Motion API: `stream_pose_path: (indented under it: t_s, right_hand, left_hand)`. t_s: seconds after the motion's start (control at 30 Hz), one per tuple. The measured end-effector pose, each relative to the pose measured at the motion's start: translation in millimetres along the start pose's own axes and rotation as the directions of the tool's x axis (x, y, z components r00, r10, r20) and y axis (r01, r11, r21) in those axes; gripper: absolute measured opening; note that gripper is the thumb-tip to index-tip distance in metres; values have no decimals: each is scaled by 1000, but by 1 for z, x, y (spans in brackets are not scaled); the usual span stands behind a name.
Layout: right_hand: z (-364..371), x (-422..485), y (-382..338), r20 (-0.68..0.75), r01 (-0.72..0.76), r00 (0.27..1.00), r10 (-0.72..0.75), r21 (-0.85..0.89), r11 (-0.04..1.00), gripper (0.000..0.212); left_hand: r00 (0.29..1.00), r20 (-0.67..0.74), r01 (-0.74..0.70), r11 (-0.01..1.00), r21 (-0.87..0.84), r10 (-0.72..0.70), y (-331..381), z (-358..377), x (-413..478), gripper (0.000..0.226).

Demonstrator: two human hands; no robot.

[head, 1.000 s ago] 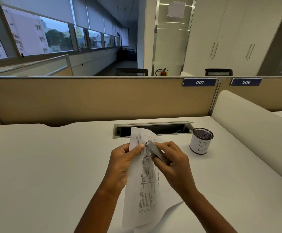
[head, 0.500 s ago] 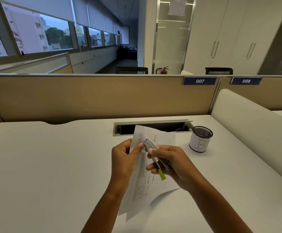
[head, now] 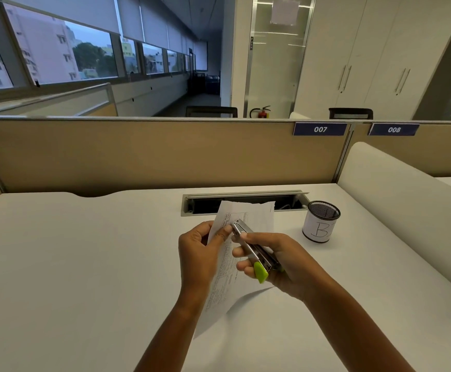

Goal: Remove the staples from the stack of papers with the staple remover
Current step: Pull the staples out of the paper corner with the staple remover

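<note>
Right hand (head: pixel 278 261) curled around staple remover (head: pixel 251 245): green end toward body, metal nose pointing up-left. Left hand (head: pixel 200 251) pinches papers (head: pixel 256 213) near their top-left, over the surface (head: pixel 84 264). Nose meets sheet just beside left fingertip. Staple too small to see.

This is an open-plan office. A white desk (head: pixel 71 264) is fenced along its far edge by a tan partition (head: pixel 138 154) carrying blue number plates, 007 (head: pixel 320 129) and 008 (head: pixel 394 129), 1 per workstation. A cable slot (head: pixel 202 206) is cut into the desk near that far edge, and a mesh pen cup (head: pixel 319 224) marked B stands just right of it. Beyond the partition are 2 black chair backs (head: pixel 211 111), a red fire extinguisher (head: pixel 262 112), tall white cupboards (head: pixel 374 49), a glass door (head: pixel 275 71) and a long row of windows (head: pixel 90 59) with roller blinds (head: pixel 71 9).
</note>
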State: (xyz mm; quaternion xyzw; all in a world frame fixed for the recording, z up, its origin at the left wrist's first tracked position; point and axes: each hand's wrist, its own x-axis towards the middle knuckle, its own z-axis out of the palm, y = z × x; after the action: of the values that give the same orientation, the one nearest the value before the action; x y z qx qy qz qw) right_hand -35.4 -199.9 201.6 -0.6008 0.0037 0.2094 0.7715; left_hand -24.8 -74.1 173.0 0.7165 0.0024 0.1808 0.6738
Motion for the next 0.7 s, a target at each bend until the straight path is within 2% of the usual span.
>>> stream_pose_path:
  t_s: [0.13,0.33,0.7]
  right_hand:
    - [0,0,-3,-9,-21,1000,21,-17,1000,17]
    - [0,2,0,-62,38,997,-44,-97,995,12]
    - [4,6,-1,-160,111,971,-180,-363,925,16]
  left_hand:
    - [1000,-6,5,1000,-4,-5,-1,1,0,7]
    - [998,-38,-48,995,89,52,-8,1,2,5]
    - [983,-115,-126,980,156,145,-16,5,1,7]
